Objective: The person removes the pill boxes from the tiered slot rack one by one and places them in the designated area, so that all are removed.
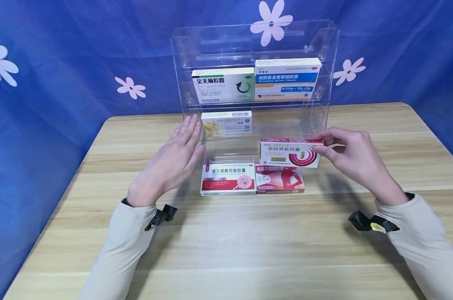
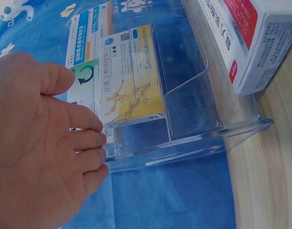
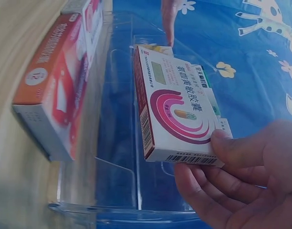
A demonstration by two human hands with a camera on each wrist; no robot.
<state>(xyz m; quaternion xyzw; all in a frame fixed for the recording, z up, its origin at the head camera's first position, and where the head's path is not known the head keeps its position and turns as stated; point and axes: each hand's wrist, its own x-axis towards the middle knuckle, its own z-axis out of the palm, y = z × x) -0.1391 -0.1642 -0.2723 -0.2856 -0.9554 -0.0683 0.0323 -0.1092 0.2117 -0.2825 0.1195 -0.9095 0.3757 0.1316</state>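
One box (image 1: pixel 291 153) in right hand (image 1: pixel 352 156), five other boxes (image 1: pixel 228 179), one rack (image 1: pixel 279 121)

Person's bare hands, well apart, at ends of forearms in pale sleeves: left forearm (image 1: pixel 115 250) slants forward and inward, right forearm (image 1: pixel 421 241) reaches in from opposite side. Left hand (image 1: pixel 169 160) extended, fingers nearly straight and close together, left thumb (image 2: pixel 57 78) set apart; palm faces left wrist camera, back shows in head view. Right hand (image 1: pixel 358 158) set in pinch grip, right thumb (image 3: pixel 236 148) opposite curled fingers (image 3: pixel 196 188).
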